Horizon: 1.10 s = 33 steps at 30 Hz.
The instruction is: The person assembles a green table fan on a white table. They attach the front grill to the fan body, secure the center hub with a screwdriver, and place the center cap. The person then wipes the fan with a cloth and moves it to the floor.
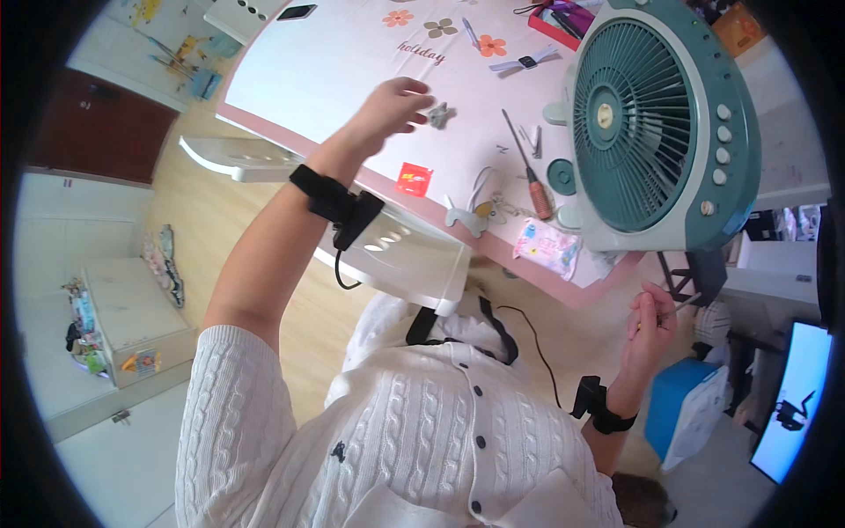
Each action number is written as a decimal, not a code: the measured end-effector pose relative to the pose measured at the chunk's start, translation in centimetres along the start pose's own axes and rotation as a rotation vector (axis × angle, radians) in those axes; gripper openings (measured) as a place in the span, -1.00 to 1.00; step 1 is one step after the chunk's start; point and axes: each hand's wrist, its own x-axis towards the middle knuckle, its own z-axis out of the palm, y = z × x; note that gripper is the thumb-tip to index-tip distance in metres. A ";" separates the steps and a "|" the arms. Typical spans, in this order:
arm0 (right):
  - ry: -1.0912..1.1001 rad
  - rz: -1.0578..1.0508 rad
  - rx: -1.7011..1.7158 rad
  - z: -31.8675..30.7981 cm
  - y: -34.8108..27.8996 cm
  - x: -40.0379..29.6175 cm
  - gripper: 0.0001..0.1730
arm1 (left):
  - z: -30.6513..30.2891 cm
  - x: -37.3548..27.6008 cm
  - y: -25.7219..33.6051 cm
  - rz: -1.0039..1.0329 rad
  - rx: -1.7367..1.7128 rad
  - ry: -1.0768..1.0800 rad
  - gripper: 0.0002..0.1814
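Note:
My left hand [396, 109] is over the table [317, 79], fingers apart, beside a small grey lumpy object [438, 115]; whether they touch is unclear. My right hand [650, 317], off the table's right corner, pinches a thin rod-like item [686, 303] whose kind I cannot tell. A green and white electric fan [634, 125] stands at the table's right, its radial grille facing the table. Left of it lie a screwdriver with an orange-brown handle [539, 198], a round green cap [562, 177] and a nail clipper-like metal item [535, 142].
Nearer the front edge are a red packet [414, 179], a white animal-shaped item [467, 220] and a tissue pack [548, 247]. Farther back lie a smartwatch [527, 62], a pen [471, 33], a red box [553, 26] and a phone [296, 12]. A white chair [409, 257] abuts the front edge.

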 end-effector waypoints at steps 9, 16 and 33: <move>-0.268 0.140 -0.332 6.7 2.1 -3.9 -0.86 | -1.0 4.6 -3.8 0.023 0.266 -0.178 -0.74; -0.175 0.169 -0.486 11.8 -1.1 -5.7 -0.82 | 10.5 12.3 -11.2 0.394 0.616 -0.279 -0.66; -0.052 0.330 -0.603 11.6 -1.0 -8.9 -0.80 | 13.3 15.5 -13.5 0.348 0.701 -0.203 -0.80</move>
